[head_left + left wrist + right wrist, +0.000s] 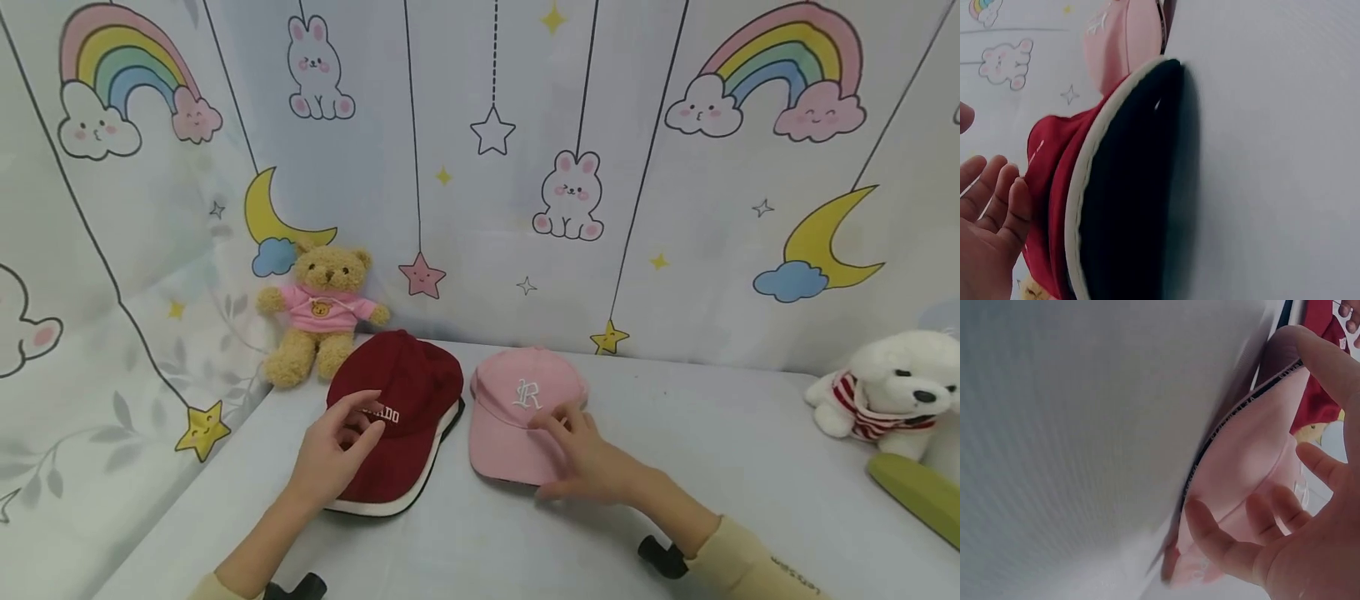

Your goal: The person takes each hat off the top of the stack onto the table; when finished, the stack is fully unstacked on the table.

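A dark red cap (pixel 401 392) with white lettering and a white-edged brim lies on the grey table (pixel 750 467), left of a pink cap (pixel 517 408) with a white embroidered letter. My left hand (pixel 337 446) hovers over the red cap's brim with its fingers relaxed. In the left wrist view its straight fingers (pixel 997 200) are beside the red cap (pixel 1047 162), holding nothing. My right hand (pixel 581 450) rests with spread fingers on the pink cap's brim. The right wrist view shows its fingers (pixel 1222 544) open against the pink cap (pixel 1241 450).
A tan teddy bear (pixel 322 321) in a pink top sits behind the red cap against the printed curtain. At the right edge are a white plush dog (pixel 892 392) and a green object (pixel 915 492). Bare table lies between the pink cap and the dog.
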`<state>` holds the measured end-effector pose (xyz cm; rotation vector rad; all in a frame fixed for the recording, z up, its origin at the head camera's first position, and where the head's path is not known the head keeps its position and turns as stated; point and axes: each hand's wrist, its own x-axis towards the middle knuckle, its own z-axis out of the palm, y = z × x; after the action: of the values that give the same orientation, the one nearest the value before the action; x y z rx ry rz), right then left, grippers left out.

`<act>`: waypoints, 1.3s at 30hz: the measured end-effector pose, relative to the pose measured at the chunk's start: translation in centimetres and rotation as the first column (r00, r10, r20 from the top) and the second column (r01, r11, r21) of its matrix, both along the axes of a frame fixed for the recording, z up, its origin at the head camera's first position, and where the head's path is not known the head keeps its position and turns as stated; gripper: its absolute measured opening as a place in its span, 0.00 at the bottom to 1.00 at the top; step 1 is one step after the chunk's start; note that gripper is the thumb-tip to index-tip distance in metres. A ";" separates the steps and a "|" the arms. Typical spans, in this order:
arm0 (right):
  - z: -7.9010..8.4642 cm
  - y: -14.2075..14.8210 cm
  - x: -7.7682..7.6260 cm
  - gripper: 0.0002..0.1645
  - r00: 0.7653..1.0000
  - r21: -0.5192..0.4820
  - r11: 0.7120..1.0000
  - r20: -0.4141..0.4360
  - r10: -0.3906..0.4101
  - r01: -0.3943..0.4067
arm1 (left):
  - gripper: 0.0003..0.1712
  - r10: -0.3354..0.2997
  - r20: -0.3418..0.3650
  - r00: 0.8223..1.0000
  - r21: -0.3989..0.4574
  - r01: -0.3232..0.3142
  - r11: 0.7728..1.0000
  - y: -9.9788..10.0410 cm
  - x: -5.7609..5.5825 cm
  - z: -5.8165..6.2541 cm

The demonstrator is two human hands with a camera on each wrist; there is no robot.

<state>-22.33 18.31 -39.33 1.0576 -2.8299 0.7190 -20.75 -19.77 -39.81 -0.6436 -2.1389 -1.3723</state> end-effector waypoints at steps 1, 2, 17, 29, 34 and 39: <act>-0.1 -0.1 0.0 0.46 1.000 -0.001 1.000 -0.004 0.000 0.000 | 0.21 0.021 -0.007 1.000 0.007 -0.021 1.000 -0.2 0.1 0.0; -0.1 -0.1 0.0 0.46 1.000 0.001 1.000 -0.005 -0.003 0.003 | 0.21 0.041 -0.011 0.999 0.014 -0.041 0.999 -0.5 0.1 0.0; -0.1 -0.1 -0.3 0.45 1.000 -0.008 1.000 0.024 -0.015 0.015 | 0.20 0.285 0.132 0.949 0.005 -0.288 0.958 -3.2 -0.3 -2.1; -0.4 -1.0 -2.0 0.45 0.999 -0.012 0.999 0.040 -0.029 0.029 | 0.24 0.304 0.225 0.926 -0.065 -0.297 0.953 -4.9 -0.3 -2.0; -0.4 -1.4 -2.5 0.45 0.999 -0.023 0.999 0.037 -0.036 0.037 | 0.28 0.300 0.260 0.918 -0.113 -0.280 0.953 -5.7 -0.4 -2.1; -0.3 -1.7 -3.0 0.46 0.998 -0.017 0.999 0.033 -0.051 0.052 | 0.32 0.283 0.304 0.909 -0.165 -0.243 0.956 -6.5 -0.6 -2.0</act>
<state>-25.32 16.60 -39.65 0.9755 -2.8608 0.7618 -21.35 -26.30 -41.82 -0.1635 -2.4787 -1.2720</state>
